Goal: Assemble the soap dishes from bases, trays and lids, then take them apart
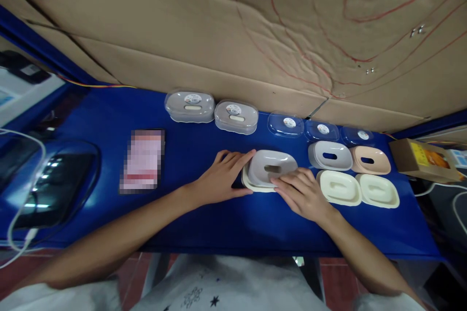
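A grey oval tray (262, 161) with a slot in its middle sits in a cream base (259, 188) on the blue table. My left hand (226, 175) holds the left side of this pair, thumb low by the base and fingers at the upper rim. My right hand (301, 192) has its bent fingers on the tray's lower right edge. Right of them lie another grey tray (321, 149), a peach tray (377, 154) and two cream bases (337, 197), (388, 199); each coloured tray rests just above a cream base.
Two lidded grey boxes (189, 114), (233, 124) and several clear lids (279, 129) line the back by a cardboard wall (164, 19). A phone (142, 160) lies left, beyond it a black device (47, 189) with cables. At right is a cardboard box (408, 158).
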A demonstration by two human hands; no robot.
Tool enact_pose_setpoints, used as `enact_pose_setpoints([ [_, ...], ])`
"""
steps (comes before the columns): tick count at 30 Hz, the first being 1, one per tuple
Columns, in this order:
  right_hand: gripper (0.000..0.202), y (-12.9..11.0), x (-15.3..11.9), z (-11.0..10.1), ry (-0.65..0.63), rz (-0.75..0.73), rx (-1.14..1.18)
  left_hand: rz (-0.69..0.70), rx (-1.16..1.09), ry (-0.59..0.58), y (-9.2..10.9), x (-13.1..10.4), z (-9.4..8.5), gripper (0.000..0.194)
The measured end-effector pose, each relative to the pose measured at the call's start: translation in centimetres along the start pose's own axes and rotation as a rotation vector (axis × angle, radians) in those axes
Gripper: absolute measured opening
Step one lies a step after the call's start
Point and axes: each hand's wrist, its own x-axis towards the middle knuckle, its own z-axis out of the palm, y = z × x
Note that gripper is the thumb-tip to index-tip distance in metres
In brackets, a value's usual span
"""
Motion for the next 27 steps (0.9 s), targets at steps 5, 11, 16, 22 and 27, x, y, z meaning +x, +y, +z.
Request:
enact_pose_setpoints([
  [5,0.030,-0.4,0.2,0.7,-0.049,-0.032,0.027,0.026,0.004,-0.005,0.1,-0.1,-0.1,0.102],
  [11,0.032,-0.5,0.3,1.0,-0.057,-0.030,0.062,0.104,0.066,-0.024,0.0,-0.2,-0.2,0.102],
  [16,0.040,-0.5,0.0,1.1,-0.028,-0.088,0.082,0.109,0.052,-0.037,0.3,-0.1,-0.3,0.082],
  [22,0.040,-0.6,-0.1,1.5,-0.075,-0.090,0.070,0.107,0.039,-0.026,0.3,-0.1,-0.2,0.079],
  [27,0.037,-0.7,-0.2,2.0,-0.066,-0.079,0.033,0.093,0.030,-0.029,0.0,-0.2,-0.2,0.079],
])
